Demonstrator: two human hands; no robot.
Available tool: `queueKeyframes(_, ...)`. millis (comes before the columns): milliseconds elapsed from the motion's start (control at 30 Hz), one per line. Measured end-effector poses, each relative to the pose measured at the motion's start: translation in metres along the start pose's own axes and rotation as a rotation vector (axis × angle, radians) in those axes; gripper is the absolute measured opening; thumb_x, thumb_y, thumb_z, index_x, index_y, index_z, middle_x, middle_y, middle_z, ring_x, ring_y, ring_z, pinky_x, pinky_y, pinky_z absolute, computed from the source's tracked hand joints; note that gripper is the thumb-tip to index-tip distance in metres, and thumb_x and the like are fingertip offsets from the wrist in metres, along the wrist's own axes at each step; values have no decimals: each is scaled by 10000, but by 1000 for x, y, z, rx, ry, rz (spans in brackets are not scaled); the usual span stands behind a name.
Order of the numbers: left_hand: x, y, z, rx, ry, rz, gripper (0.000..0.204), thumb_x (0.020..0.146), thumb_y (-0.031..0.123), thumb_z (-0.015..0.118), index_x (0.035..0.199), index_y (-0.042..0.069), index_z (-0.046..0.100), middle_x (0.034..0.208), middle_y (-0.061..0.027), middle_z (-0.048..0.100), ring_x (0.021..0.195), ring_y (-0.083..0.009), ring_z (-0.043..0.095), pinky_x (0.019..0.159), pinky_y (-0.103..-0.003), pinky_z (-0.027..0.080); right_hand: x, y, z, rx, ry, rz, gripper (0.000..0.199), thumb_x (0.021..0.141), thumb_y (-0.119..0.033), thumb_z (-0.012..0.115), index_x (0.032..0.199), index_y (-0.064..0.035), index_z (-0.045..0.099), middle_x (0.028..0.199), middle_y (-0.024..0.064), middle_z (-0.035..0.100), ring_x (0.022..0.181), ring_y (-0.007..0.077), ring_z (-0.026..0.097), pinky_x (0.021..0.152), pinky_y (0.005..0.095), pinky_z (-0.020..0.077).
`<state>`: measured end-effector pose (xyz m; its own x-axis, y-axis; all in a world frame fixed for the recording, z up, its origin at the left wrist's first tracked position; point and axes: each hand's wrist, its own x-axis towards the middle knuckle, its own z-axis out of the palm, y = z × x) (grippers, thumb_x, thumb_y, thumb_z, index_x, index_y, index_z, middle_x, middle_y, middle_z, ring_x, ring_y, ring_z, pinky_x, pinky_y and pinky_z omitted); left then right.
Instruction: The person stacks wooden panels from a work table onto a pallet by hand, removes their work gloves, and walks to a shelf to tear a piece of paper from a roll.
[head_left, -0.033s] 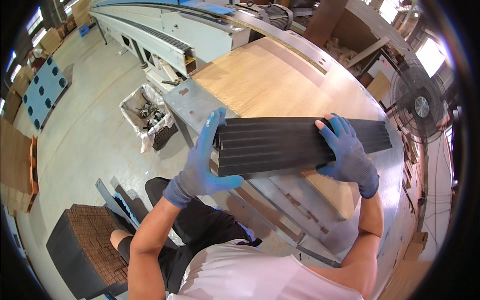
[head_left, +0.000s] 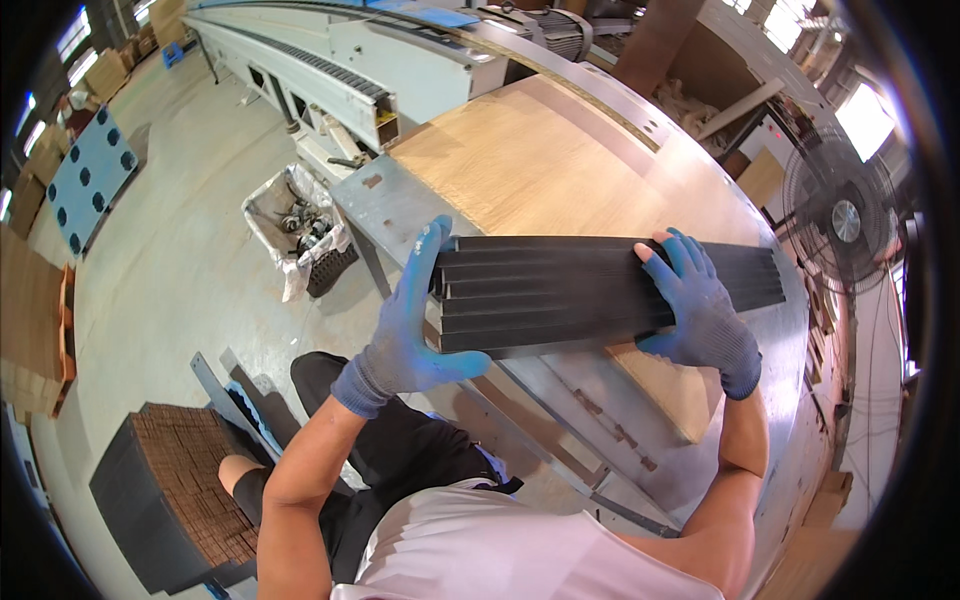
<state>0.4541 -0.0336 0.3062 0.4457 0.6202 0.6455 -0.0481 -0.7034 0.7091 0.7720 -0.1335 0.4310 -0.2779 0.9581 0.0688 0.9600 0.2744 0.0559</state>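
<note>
A bundle of long black strips [head_left: 560, 290] lies side by side across the front of the machine table. My left hand [head_left: 405, 320], in a blue-coated glove, is at the bundle's left end. Its fingers stretch out straight along the strip ends and its thumb points apart along the near corner. Farther right, my right hand [head_left: 695, 305] grips the bundle from above, fingers over the top and thumb at the near edge. Two bare fingertips stick out of that glove. The bundle's underside is hidden.
Behind the strips is a wood-coloured board [head_left: 540, 165] on the metal table [head_left: 390, 205]. A lined basket of metal parts [head_left: 295, 225] stands on the floor at left. Stacked strips [head_left: 180, 490] sit near my left leg. A fan [head_left: 845, 220] stands right.
</note>
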Motion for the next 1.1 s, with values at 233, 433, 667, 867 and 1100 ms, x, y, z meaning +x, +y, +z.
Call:
queueKeyframes(233, -18, 13, 12, 38, 0, -343, 1239, 610, 374, 870, 1472, -92, 111, 1512, -290, 228, 1381, -375, 327, 1122, -410, 295, 16, 5, 0, 93, -95, -80, 1090, 494, -301, 861, 1436, -72, 363, 1421, 249, 350, 1317, 448, 339, 1095, 482, 311)
queueKeyframes(433, -12, 13, 22, 168, -23, -270, 1267, 610, 398, 869, 1465, -105, 80, 1512, -306, 188, 1388, -418, 275, 1136, -428, 266, 16, -1, 5, 48, -61, -72, 1111, 478, -307, 865, 1440, -72, 362, 1419, 251, 357, 1312, 452, 342, 1085, 490, 314)
queueKeyframes(667, -4, 8, 36, 301, -46, -112, 1245, 651, 411, 836, 1468, -98, 46, 1448, -312, 256, 1307, -455, 341, 1109, -491, 283, 16, 5, -1, 65, -73, -74, 1099, 483, -285, 857, 1441, -75, 362, 1416, 238, 362, 1302, 448, 352, 1077, 489, 320)
queueKeyframes(867, -4, 0, 40, 274, 2, -88, 1237, 649, 414, 837, 1469, -96, 63, 1464, -318, 249, 1327, -458, 332, 1109, -490, 289, 18, 2, 4, 29, -79, -61, 1091, 488, -271, 851, 1440, -76, 356, 1397, 221, 371, 1299, 435, 355, 1073, 476, 333)
queueKeyframes(1100, -8, -4, 42, 308, 64, -1, 1218, 640, 420, 845, 1473, -76, 108, 1461, -302, 291, 1325, -457, 355, 1100, -481, 317, 15, 6, -3, 36, -111, -69, 1079, 504, -288, 845, 1439, -73, 352, 1401, 224, 364, 1301, 429, 351, 1090, 474, 319)
